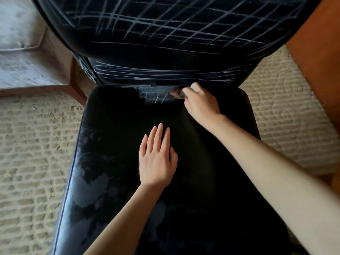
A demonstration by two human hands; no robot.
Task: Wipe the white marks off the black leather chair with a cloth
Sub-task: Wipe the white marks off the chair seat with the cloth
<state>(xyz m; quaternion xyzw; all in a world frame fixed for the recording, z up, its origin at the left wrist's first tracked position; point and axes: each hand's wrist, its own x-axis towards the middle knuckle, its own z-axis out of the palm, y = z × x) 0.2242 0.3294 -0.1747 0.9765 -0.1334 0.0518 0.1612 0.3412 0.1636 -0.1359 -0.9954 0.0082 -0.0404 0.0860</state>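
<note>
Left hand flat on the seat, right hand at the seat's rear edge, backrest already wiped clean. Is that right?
No. The head view shows the backrest covered in white marks, not clean. The left hand does lie flat on the seat, and the right hand is at its rear edge.

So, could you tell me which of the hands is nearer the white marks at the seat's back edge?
Right. The right hand is at the right end of those marks; the left hand lies flat farther forward on the seat.

no readable text, no labels, no brands, no numbers anywhere
</note>
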